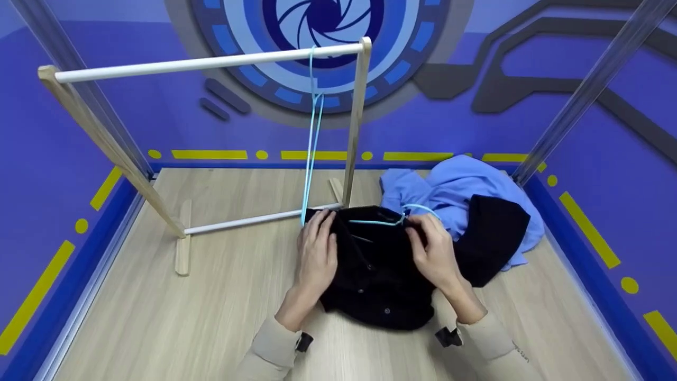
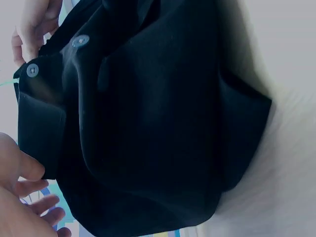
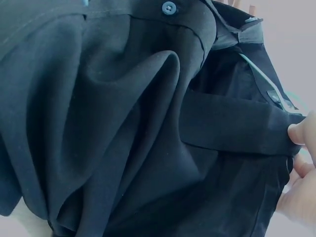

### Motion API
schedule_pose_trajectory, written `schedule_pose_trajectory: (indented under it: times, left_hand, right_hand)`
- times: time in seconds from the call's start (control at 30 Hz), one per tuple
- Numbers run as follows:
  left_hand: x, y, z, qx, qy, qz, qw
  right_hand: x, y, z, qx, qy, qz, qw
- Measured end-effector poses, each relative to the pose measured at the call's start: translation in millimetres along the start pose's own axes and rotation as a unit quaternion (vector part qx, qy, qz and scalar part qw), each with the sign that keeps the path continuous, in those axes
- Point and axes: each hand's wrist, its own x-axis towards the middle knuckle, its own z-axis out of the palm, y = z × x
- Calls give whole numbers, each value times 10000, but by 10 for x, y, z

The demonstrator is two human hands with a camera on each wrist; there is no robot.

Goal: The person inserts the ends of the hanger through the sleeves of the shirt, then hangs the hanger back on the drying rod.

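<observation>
A black buttoned shirt [image 1: 381, 280] hangs between both hands over the table. My left hand [image 1: 317, 248] pinches its collar on the left; in the left wrist view the thumb [image 2: 32, 165] presses on the collar corner. My right hand [image 1: 435, 248] pinches the collar's other side, close to the hook of a light blue hanger [image 1: 378, 223]. Part of that hanger lies inside the shirt's neck opening, and the rest is hidden by the cloth. In the right wrist view, the hanger [image 3: 264, 76] runs out toward the right hand.
A wooden rack with a white top rail [image 1: 211, 63] stands at the back left. Another light blue hanger [image 1: 312, 143] hangs from it, just behind the left hand. A blue garment [image 1: 470, 180] lies heaped at the back right, partly covered by a black sleeve [image 1: 494, 238]. Patterned walls enclose the table.
</observation>
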Motion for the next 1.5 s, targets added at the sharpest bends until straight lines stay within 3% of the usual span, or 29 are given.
schedule_pose_trajectory:
  times: [0.23,0.4,0.77,0.97,1.3,1.5]
  left_hand:
    - [66,-63,-70,-321,-37,76,9994]
    - [96,-83,-121,-525,-133,-36,9985]
    - [109,-85,-160,-667,-330,-5,9972]
    - [110,-54,-174,-799,-440,-38,9958]
    - [121,-12,-171,-955,-615,130,9934]
    - [115,32,-160,-1028,-598,310,9924]
  right_hand:
    - [-4,32,-30,53,-132,-151,9998]
    - [0,55,-44,72,-294,-216,9993]
    - [26,30,-39,219,-373,-472,9979]
    - [20,16,-11,313,-389,-403,9979]
    - [6,31,38,475,-466,-628,9958]
    - [-16,10,66,546,-487,-514,9960]
